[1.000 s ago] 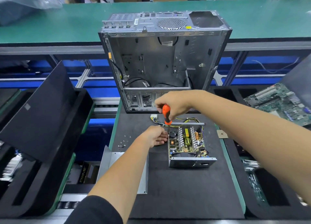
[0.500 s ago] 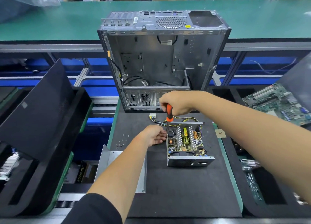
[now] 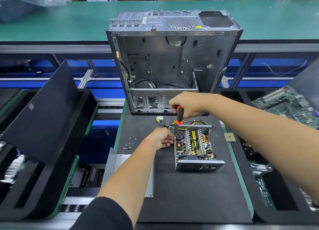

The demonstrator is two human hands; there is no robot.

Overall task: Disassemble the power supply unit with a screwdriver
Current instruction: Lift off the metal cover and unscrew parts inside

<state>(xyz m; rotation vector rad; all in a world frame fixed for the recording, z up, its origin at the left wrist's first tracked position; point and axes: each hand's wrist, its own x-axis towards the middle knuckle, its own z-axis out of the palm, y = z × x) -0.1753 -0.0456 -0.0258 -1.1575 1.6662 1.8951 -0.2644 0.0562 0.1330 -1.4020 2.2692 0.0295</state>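
The power supply unit (image 3: 195, 146) lies on the black mat (image 3: 189, 195) with its cover off, circuit board and heatsinks showing. My right hand (image 3: 188, 104) grips the orange and black screwdriver (image 3: 179, 115) upright, tip down at the unit's far left corner. My left hand (image 3: 161, 139) rests against the unit's left side with fingers curled at its edge; whether it grips anything is hidden. The unit's yellow and black cable bundle (image 3: 165, 124) trails off behind it.
An empty computer case (image 3: 172, 62) stands open just behind the mat. The removed metal cover (image 3: 119, 165) lies at the mat's left edge, with several loose screws (image 3: 128, 146) near it. A motherboard (image 3: 290, 105) sits at right, a black panel (image 3: 43, 112) leans at left.
My right hand has turned a little on the screwdriver, showing more of its black grip. My left hand stays at the unit's side.
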